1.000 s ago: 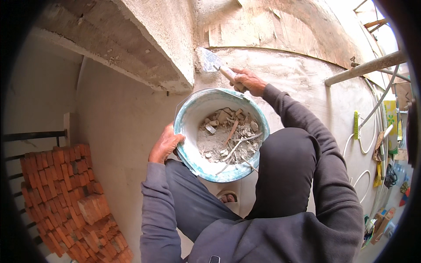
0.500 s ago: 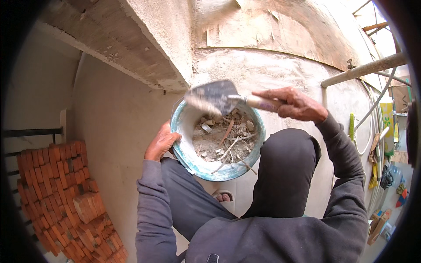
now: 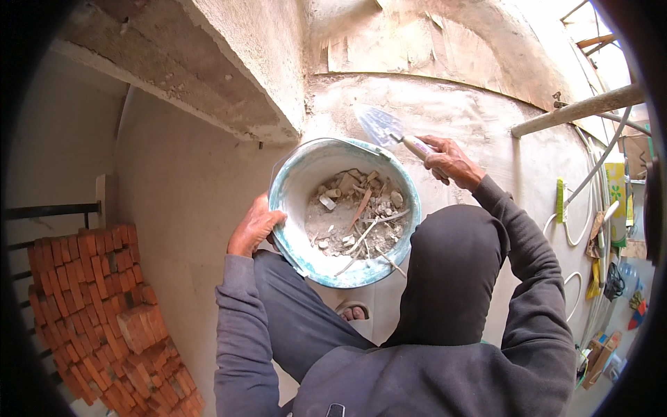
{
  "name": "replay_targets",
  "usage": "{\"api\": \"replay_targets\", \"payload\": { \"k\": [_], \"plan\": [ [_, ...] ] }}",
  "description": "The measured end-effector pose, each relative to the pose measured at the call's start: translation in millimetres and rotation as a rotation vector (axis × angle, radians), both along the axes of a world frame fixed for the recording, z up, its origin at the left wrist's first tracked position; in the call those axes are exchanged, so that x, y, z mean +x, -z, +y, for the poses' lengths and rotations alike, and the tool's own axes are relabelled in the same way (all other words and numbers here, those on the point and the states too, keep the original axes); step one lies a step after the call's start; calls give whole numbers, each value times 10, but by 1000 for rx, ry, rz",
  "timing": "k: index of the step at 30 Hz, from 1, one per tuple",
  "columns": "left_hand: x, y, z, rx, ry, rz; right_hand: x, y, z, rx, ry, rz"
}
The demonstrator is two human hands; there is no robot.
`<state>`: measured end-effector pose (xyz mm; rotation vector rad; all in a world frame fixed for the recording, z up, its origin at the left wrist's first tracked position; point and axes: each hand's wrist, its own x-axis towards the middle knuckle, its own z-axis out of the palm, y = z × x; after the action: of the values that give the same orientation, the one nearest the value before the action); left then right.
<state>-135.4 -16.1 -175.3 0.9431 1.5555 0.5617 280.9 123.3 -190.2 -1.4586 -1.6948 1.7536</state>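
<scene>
A blue-green bucket [image 3: 279, 240], pale with dust inside, sits tilted between my legs. Rubble [image 3: 354, 212] lies in it: broken mortar lumps, a reddish-brown strip and thin whitish strips. My left hand [image 3: 257, 226] grips the bucket's left rim, thumb over the edge and the other fingers partly hidden. With its fingers wrapped round the wooden handle, my right hand [image 3: 455, 163] holds a trowel [image 3: 381, 125] beyond the bucket's far right rim. The trowel's grey blade points up and left, over the floor, apart from the bucket.
A stack of red bricks [image 3: 90, 299] stands at the left by a dark rail [image 3: 52, 210]. A rough concrete beam [image 3: 229, 76] juts in at upper left. To the right are a pole [image 3: 583, 111], hoses and cables, and assorted items [image 3: 604, 354].
My right hand has moved the trowel from above the bucket's far rim to the right and away, its blade now beyond the bucket. The left hand stays on the rim.
</scene>
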Motion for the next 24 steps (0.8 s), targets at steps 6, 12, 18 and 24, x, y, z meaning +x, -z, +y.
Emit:
{"api": "replay_targets", "payload": {
  "k": [6,12,18,24],
  "plan": [
    [52,-156,55,-92,11,9,-524,198,283,40,-164,33],
    [73,-165,86,-67,16,20,-927,437,680,166,-274,-93],
    [70,-198,51,-69,0,14,-950,136,697,79,-184,-150],
    [29,-106,42,-32,-1,4,-663,150,573,45,2,-27]
  ]
}}
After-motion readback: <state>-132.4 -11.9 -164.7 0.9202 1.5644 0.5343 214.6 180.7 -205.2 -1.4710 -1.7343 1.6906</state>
